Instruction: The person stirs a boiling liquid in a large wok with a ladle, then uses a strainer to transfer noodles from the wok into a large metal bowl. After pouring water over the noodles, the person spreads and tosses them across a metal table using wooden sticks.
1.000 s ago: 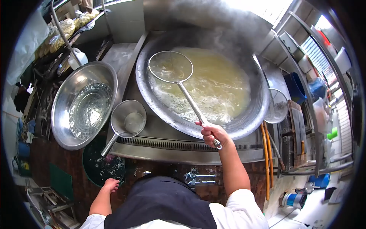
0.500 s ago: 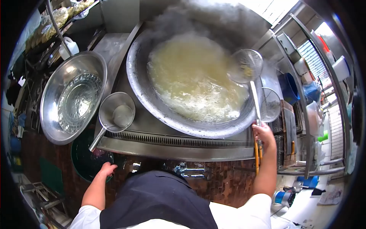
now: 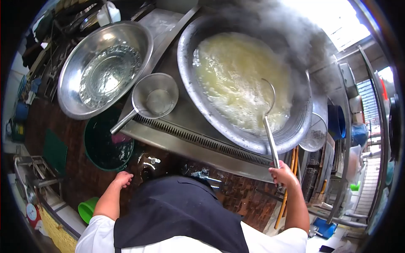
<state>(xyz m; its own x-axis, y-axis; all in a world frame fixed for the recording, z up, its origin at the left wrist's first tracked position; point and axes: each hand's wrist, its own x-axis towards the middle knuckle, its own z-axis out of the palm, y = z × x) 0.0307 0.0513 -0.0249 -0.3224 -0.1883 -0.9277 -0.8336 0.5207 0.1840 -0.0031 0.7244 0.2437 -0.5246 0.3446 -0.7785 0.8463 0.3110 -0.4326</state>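
A long-handled strainer (image 3: 270,133) is in my right hand (image 3: 283,173), which is closed round the handle's near end. Its round head dips into bubbling pale yellow liquid (image 3: 236,71), with only part of the rim showing; its mesh is hidden. The liquid fills a very large metal pot (image 3: 187,80), and steam rises at the back. My left hand (image 3: 123,179) hangs low with curled fingers and nothing visible in them, close to the rim of a dark green tub (image 3: 89,145) on the floor.
A deep metal ladle (image 3: 157,101) rests at the stove's left front, handle jutting past the edge. Left of it stands a steel basin (image 3: 69,80) of clear water. Another strainer (image 3: 316,133) and wooden poles (image 3: 287,196) are at the right. The brick floor (image 3: 242,202) looks wet.
The strainer's head has gone from above the pot's right side down into the liquid. My view has shifted, so the pot and basin appear turned and higher. My left hand stays low, fingers curled.
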